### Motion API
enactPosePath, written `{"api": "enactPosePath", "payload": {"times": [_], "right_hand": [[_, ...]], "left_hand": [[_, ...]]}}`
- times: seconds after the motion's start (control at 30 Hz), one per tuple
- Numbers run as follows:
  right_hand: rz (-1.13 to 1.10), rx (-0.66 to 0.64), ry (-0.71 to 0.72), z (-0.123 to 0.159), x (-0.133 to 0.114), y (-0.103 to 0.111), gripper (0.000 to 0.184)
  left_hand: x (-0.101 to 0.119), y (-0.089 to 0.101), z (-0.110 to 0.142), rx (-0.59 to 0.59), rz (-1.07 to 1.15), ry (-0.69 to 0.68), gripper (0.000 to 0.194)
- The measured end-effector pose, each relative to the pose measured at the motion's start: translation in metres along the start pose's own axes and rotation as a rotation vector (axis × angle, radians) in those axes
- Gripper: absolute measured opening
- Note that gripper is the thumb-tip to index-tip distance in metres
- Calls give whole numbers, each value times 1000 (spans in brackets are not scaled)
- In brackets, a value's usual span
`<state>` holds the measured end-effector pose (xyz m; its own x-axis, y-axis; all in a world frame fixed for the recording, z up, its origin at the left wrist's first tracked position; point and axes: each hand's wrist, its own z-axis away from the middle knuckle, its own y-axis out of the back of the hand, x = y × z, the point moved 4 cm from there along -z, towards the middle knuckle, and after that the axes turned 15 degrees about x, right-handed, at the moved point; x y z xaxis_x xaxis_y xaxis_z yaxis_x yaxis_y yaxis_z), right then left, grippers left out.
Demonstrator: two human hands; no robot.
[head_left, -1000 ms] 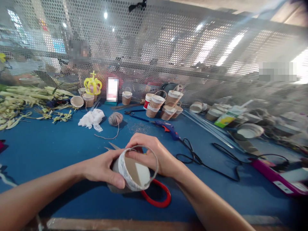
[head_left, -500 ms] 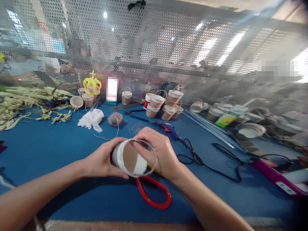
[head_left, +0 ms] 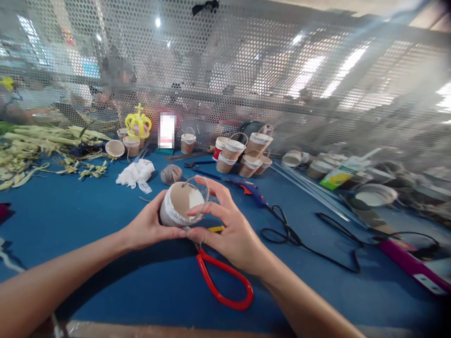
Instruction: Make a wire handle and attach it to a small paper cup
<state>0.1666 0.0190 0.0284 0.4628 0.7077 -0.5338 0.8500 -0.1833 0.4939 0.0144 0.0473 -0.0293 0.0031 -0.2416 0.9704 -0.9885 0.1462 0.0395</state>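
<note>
I hold a small paper cup (head_left: 178, 203) wrapped in white lace, its open mouth turned toward me, above the blue table. My left hand (head_left: 148, 225) cups its left side and bottom. My right hand (head_left: 229, 225) grips its right rim, and a thin wire handle arches over the cup's mouth. Red-handled scissors (head_left: 225, 281) lie on the table just under my right hand.
A ball of twine (head_left: 171, 173), a white cloth (head_left: 136, 172) and a blue glue gun (head_left: 248, 187) with a black cord lie beyond. Several finished cup baskets (head_left: 243, 152) stand by the perforated metal screen (head_left: 225, 70). Dried leaves (head_left: 31, 150) cover the left; clutter fills the right.
Both hands have lifted the cup up and away from me, tilting its mouth more upright. The red scissors are now uncovered on the table.
</note>
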Motion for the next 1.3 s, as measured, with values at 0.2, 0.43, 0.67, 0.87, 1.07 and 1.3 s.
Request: {"api": "enactPosePath", "payload": {"times": [0.2, 0.43, 0.67, 0.87, 1.07, 1.3], "right_hand": [[2, 9, 51, 4, -7, -3, 4], [-124, 44, -85, 4, 0, -4, 3], [-270, 93, -244, 4, 21, -9, 35], [-261, 79, -272, 1, 11, -5, 10], [-284, 89, -273, 2, 10, -6, 8], [-328, 128, -183, 5, 8, -5, 19]], "left_hand": [[3, 2, 2, 16, -57, -143, 70], [-1, -3, 2, -87, 129, 42, 75], [-3, -5, 3, -84, 316, 260, 65], [-1, -9, 5, -112, 301, 240, 63], [3, -10, 6, -104, 315, 234, 65], [2, -3, 3, -7, 222, 37, 72]]}}
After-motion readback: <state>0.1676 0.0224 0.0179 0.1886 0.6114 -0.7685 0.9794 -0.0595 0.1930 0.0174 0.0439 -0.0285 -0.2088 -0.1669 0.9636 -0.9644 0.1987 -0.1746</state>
